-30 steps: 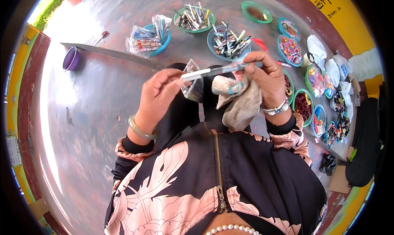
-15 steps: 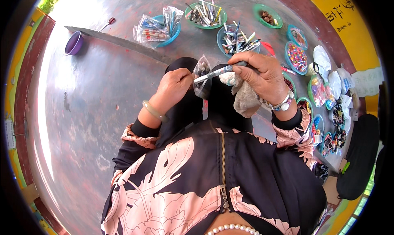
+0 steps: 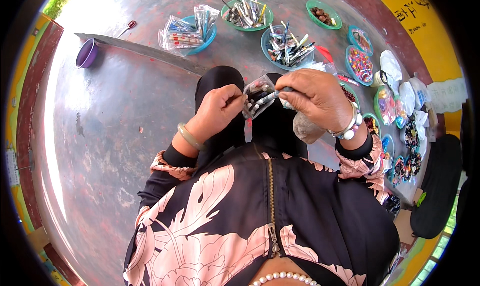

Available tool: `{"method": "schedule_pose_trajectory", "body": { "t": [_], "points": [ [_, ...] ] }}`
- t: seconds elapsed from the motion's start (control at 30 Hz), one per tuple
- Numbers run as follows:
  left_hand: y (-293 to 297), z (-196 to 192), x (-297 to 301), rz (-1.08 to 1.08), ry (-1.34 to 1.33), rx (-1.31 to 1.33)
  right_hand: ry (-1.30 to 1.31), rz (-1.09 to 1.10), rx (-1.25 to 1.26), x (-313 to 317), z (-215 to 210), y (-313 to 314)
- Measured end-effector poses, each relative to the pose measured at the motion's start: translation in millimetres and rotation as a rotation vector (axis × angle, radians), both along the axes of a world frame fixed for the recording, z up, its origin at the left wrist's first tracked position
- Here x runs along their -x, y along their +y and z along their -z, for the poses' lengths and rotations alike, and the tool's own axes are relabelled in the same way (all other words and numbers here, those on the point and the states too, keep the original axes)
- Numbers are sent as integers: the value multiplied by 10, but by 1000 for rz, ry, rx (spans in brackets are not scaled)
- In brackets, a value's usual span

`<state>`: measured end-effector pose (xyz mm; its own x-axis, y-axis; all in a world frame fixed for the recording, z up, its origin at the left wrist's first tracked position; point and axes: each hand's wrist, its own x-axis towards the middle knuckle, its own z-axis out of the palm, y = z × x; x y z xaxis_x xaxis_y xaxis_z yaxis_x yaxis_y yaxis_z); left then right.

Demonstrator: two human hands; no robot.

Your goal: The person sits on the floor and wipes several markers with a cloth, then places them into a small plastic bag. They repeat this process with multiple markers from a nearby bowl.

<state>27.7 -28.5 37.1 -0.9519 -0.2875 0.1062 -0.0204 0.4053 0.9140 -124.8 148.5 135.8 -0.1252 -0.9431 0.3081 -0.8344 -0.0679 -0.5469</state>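
Observation:
Over my knees, my left hand (image 3: 218,107) is closed and pinches the edge of a small clear plastic bag (image 3: 262,81). Several pens stand inside the bag, their ends toward its mouth. In my right hand (image 3: 316,97) a pale pen with a dark end (image 3: 267,98) is gripped between thumb and fingers. That pen slants down to the left, its far end in the mouth of the bag. A greyish cloth (image 3: 306,129) hangs below my right hand, mostly covered by it.
Ahead on the floor stand a blue bowl of pens (image 3: 266,60), a green bowl of pens (image 3: 226,22) and a blue bowl of bagged pens (image 3: 210,42). Bowls of beads (image 3: 359,64) and white bags line the right. A purple bowl (image 3: 86,53) sits far left.
My right hand has brought its pen to the bag, and the pen's far end now lies in the bag's mouth. The bag has shifted slightly right and its opening shows wider.

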Motion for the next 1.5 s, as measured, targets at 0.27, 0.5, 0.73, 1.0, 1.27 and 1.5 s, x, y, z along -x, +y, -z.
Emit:
{"method": "schedule_pose_trajectory", "body": {
  "t": [0.27,0.5,0.73,1.0,1.27,1.5],
  "points": [
    [-29,80,-153,-24,59,59,124,8,-192,-114,325,-123],
    [-69,168,-229,-43,27,35,280,31,-117,-247,566,-215],
    [38,209,-141,12,51,30,419,32,-216,-281,577,-319],
    [6,201,-155,-19,39,29,189,59,-275,-157,441,-284],
    [-44,234,-193,-38,17,-32,-384,241,-476,56,719,-6],
    [3,125,-174,46,48,51,-648,160,-345,53,816,-55]
  ]
}}
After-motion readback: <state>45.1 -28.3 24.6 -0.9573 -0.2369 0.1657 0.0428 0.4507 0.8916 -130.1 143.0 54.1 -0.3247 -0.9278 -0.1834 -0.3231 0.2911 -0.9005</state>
